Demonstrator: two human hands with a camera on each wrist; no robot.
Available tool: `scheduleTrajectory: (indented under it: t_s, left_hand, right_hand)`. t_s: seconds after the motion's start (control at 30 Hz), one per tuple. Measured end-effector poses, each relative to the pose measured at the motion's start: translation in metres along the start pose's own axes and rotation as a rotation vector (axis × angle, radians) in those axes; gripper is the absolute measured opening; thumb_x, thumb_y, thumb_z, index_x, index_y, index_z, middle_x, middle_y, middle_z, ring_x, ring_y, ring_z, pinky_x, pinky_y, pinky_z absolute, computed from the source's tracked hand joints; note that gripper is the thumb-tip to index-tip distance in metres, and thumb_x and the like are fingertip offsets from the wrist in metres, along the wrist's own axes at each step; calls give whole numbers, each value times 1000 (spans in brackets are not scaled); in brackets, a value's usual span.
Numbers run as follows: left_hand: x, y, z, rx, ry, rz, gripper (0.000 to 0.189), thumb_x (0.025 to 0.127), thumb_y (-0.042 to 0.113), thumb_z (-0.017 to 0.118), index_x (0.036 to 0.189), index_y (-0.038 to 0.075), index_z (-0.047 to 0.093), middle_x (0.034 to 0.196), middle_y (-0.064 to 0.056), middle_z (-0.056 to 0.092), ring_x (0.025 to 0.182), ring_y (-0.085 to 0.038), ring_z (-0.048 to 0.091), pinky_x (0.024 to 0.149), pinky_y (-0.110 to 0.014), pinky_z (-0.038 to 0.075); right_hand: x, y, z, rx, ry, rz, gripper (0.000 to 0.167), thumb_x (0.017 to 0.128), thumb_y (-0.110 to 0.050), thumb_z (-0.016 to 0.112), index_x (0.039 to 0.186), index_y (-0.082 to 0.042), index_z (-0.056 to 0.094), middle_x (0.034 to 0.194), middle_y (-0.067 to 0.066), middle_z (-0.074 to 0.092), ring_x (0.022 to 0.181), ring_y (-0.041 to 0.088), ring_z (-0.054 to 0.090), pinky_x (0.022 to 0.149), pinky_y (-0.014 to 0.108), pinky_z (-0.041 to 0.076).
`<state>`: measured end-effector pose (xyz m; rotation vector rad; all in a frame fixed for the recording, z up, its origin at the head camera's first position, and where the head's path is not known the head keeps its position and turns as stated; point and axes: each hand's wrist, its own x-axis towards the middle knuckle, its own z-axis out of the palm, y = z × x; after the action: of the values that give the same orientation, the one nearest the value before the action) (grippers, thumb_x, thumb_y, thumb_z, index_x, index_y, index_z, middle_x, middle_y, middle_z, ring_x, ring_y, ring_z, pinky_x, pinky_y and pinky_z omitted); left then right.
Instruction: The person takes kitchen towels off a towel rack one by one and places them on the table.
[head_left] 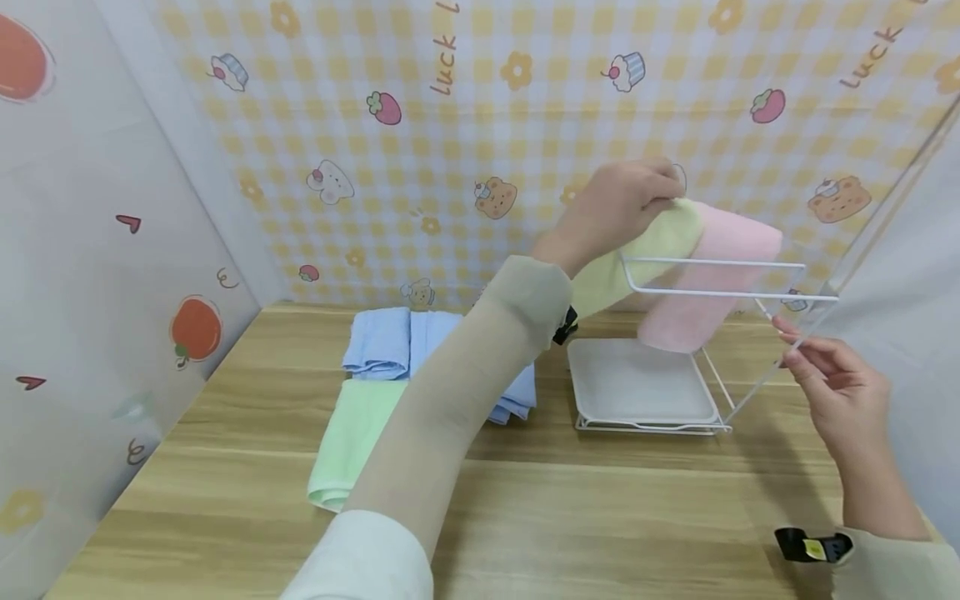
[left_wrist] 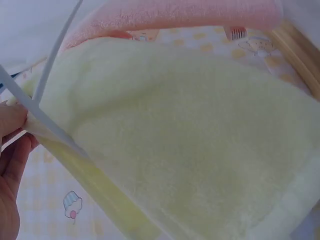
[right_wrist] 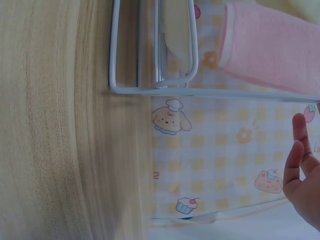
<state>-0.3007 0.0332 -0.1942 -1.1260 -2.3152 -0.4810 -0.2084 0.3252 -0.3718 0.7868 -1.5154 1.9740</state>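
My left hand [head_left: 626,196] pinches the upper edge of a yellow towel [head_left: 667,233] above the top of a white wire rack [head_left: 720,293]. The towel slopes down to the left, behind the top bars, and fills most of the left wrist view. Beside it a pink towel [head_left: 697,283] drapes over the rack's top, its lower end hanging above the rack's white tray [head_left: 637,379]. At the rack's right side my right hand [head_left: 843,392] holds the slanting upright between thumb and fingers. In the right wrist view some of its fingers [right_wrist: 300,127] are away from the bar.
Folded blue towels [head_left: 377,342] lie left of the rack, partly hidden by my left arm. In front of them lies a folded green towel [head_left: 356,437]. A patterned cloth [head_left: 420,167] hangs behind the wooden table [head_left: 600,525], with white sheets at both sides.
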Motion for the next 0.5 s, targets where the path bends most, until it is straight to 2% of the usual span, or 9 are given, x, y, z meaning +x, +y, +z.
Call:
scheduleTrajectory:
  t_s: [0.07, 0.17, 0.23, 0.33, 0.43, 0.5]
  left_hand:
    - [2, 1, 0, 5, -2, 4, 22, 103, 17, 55, 102, 14, 77, 111, 6, 71, 103, -7, 64, 89, -11, 44]
    - [1, -1, -2, -37, 29, -61, 21, 101, 19, 58, 109, 16, 78, 115, 6, 72, 107, -6, 66, 90, -10, 45]
    - [0, -4, -4, -104, 68, -125, 20, 100, 19, 61, 111, 16, 77, 115, 5, 73, 105, -6, 66, 89, -9, 45]
    - [-3, -8, -8, -252, 125, -225, 20, 98, 15, 64, 113, 13, 76, 114, 1, 73, 101, -5, 67, 88, -6, 46]
    - [-2, -11, -13, -369, 186, -275, 19, 95, 11, 67, 112, 8, 75, 113, -3, 74, 99, -7, 67, 87, -5, 47]
    - [-1, -11, -17, -405, 219, -290, 19, 94, 10, 68, 112, 6, 75, 114, -4, 74, 97, -7, 67, 85, -6, 48]
  right_hand:
    - [-1, 0, 0, -9, 3, 6, 18, 87, 31, 46, 98, 25, 59, 113, 16, 73, 102, 17, 73, 79, 16, 57]
    - [-2, 0, 0, -21, 6, 16, 19, 87, 30, 46, 98, 24, 61, 113, 15, 74, 101, 16, 73, 79, 16, 57]
    - [-3, 0, 1, -22, 6, 22, 20, 87, 30, 47, 98, 23, 61, 113, 15, 74, 100, 15, 73, 79, 16, 57]
    - [-2, 0, 1, -21, 7, 23, 19, 87, 30, 46, 98, 23, 61, 113, 15, 74, 99, 15, 74, 80, 16, 57]
    - [-1, -1, 1, -39, 19, 29, 20, 88, 29, 47, 97, 21, 62, 112, 13, 74, 98, 14, 74, 79, 16, 57]
    - [0, -2, 0, -37, 26, 30, 20, 88, 28, 47, 97, 21, 62, 113, 13, 74, 97, 14, 74, 79, 16, 57]
